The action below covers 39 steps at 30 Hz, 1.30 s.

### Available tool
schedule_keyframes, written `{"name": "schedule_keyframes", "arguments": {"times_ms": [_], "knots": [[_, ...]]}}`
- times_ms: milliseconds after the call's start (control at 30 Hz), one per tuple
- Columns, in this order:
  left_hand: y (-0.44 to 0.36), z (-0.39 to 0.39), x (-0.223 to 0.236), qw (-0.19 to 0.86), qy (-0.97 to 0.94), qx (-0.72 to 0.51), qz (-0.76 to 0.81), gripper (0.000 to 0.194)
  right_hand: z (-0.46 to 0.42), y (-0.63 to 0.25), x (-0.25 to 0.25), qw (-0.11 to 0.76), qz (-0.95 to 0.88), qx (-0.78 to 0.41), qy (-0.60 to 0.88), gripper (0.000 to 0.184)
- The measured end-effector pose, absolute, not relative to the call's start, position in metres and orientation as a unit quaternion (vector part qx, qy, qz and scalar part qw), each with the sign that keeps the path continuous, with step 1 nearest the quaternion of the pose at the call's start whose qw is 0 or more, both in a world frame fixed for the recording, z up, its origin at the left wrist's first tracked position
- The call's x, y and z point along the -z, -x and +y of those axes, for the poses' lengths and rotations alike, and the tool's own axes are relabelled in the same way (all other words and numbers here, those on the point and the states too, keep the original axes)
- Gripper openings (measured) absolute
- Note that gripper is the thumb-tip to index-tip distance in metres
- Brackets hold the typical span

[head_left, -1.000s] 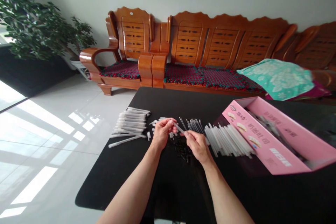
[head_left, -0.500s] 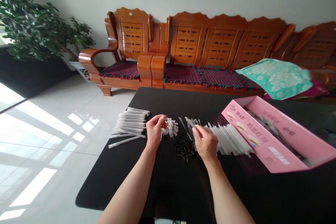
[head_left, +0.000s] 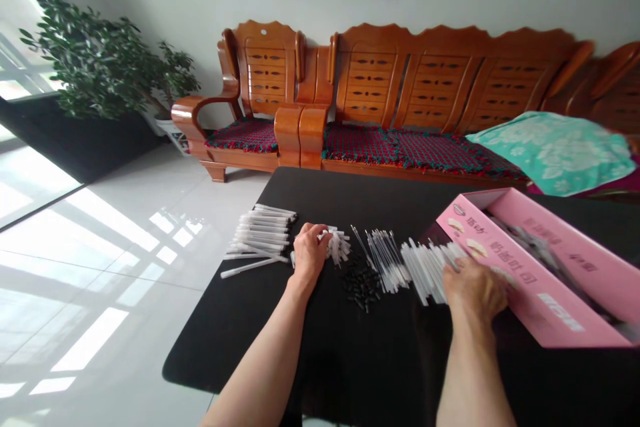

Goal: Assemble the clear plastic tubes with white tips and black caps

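My left hand is at the small pile of white pen caps, with fingers curled and thumb and fingertips close together; what they pinch is hidden. My right hand, slightly blurred, reaches down onto the right part of the row of translucent white pen barrels; its fingertips are hard to make out. Between the hands lie a bundle of thin pen refills and a heap of small black plugs. Left of my left hand, capped white pens are stacked, with one pen lying askew in front.
Everything lies on a black table. A pink box with grey contents stands close beside my right hand. Behind the table is a wooden sofa with a turquoise cloth. A potted plant stands at the left.
My right hand has moved right, from above the refills to the barrels beside the pink box. My left hand has lowered slightly at the caps. The view has shifted a little left.
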<state>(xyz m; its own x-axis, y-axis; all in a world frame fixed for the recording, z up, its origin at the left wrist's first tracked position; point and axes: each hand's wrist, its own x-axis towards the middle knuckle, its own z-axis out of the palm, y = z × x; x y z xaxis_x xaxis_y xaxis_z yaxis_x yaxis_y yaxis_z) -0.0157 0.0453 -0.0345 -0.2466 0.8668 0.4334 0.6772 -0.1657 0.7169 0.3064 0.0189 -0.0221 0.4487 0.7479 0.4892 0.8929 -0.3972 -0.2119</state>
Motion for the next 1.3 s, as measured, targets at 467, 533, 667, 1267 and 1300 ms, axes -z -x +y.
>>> {"name": "schedule_keyframes", "arguments": {"times_ms": [467,533,667,1267,1300], "knots": [[0.112,-0.014,0.000,0.087,-0.666,-0.380,0.636,0.021,0.027,-0.227,0.034,0.414,-0.597,0.181,0.663,0.032],[0.122,-0.023,0.006,0.074,-0.710,-0.327,0.619,0.025,0.027,-0.225,0.034,0.417,-0.596,0.169,0.665,0.034],[0.125,-0.027,0.020,0.039,-0.737,-0.281,0.614,0.029,0.028,-0.221,0.035,0.409,-0.617,0.165,0.652,0.034],[0.007,0.006,-0.018,0.151,-0.750,-0.459,0.451,0.030,0.008,-0.174,0.018,0.449,-0.747,-0.126,0.473,0.036],[0.000,0.010,-0.010,0.156,-0.754,-0.458,0.444,0.030,0.007,-0.174,0.017,0.448,-0.748,-0.129,0.472,0.037]]}}
